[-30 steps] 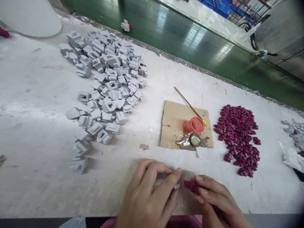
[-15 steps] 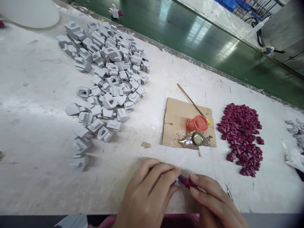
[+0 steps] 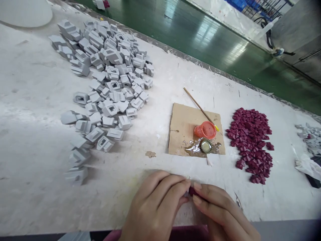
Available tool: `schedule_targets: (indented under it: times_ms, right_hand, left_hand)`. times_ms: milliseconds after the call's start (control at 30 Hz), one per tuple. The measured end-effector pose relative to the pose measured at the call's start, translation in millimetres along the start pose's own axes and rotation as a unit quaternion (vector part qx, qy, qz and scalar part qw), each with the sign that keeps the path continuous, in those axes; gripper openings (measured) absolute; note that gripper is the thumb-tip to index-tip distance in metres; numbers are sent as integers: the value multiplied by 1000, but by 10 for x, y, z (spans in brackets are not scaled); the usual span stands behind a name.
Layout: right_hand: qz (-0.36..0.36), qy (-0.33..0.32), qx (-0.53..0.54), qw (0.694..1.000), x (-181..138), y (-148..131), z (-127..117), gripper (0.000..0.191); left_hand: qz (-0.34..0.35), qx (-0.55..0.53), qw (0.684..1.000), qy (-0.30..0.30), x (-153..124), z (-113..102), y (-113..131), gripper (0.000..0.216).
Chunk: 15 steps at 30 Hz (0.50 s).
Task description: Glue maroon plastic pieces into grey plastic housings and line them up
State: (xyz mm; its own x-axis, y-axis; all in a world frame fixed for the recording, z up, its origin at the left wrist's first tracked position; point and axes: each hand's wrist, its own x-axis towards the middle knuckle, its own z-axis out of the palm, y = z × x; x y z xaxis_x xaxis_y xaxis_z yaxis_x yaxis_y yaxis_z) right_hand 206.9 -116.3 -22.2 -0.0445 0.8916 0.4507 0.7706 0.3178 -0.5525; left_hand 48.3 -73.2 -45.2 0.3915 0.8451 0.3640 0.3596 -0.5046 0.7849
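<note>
Close to the table's front edge, my left hand [image 3: 160,201] is closed around a small grey plastic part [image 3: 186,193], mostly covered by the fingers. My right hand [image 3: 218,204] pinches a small maroon plastic part [image 3: 192,191] between thumb and fingers. The two parts touch end to end between my fingertips; whether one sits inside the other cannot be seen. A heap of grey parts [image 3: 110,80] spreads over the left of the table. To the right lies a pile of maroon parts [image 3: 250,134].
Beyond my hands, a cardboard piece [image 3: 183,117] carries a red cup [image 3: 204,130], a bottle cap [image 3: 206,146], spilled liquid and a thin brush [image 3: 199,106]. A green conveyor belt [image 3: 160,26] runs behind. Small grey pieces [image 3: 309,132] and a white plastic bag [image 3: 308,165] lie far right.
The maroon part has come closer against the grey one, with my right fingertips nearer my left hand. The whole view has shifted slightly, moving the table things left.
</note>
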Motion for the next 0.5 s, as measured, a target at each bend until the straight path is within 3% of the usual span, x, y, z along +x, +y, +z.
schedule_targets:
  times_ms: [133, 400, 500]
  right_hand:
    - [3, 55, 21, 998, 20, 11, 70, 19]
    - [-27, -4, 76, 997, 88, 69, 15, 19]
    - [-37, -45, 119, 991, 76, 123, -33, 21]
  left_hand:
    - [12, 21, 1000, -6, 2, -41, 17, 22]
    - [4, 35, 999, 2, 45, -15, 3, 18]
    - [-29, -12, 999, -18, 54, -54, 20, 19]
